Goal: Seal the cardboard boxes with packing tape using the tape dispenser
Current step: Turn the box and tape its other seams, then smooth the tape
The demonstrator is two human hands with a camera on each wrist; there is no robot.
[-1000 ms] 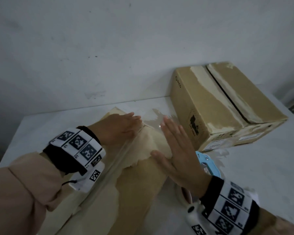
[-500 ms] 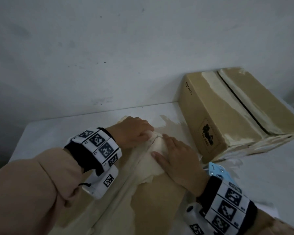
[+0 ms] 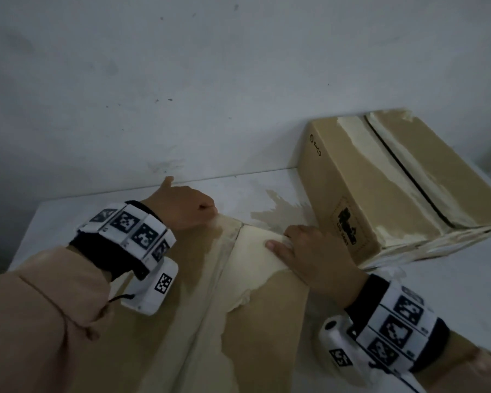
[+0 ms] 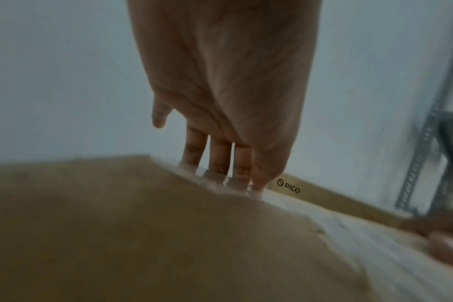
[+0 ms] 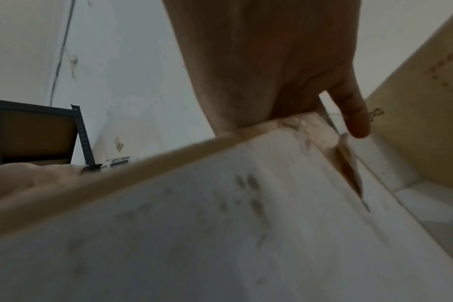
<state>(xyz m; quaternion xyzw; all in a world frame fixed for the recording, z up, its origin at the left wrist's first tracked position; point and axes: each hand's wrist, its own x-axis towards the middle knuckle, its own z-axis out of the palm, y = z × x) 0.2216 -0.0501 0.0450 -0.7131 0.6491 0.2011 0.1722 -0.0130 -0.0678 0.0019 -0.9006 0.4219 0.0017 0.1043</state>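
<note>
Near box (image 3: pixel 267 321), far box (image 3: pixel 380 180), seemingly closed

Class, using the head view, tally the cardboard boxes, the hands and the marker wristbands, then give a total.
Cardboard boxes: 2, the near box and the far box
Hands: 2, the left hand and the right hand
Marker wristbands: 2, the left wristband and the right wristband
Total: 6

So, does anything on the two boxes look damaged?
Yes. The near box has its brown top layer torn away in pale ragged patches along the seam, and the far box shows similar pale strips beside its dark gap.
</note>
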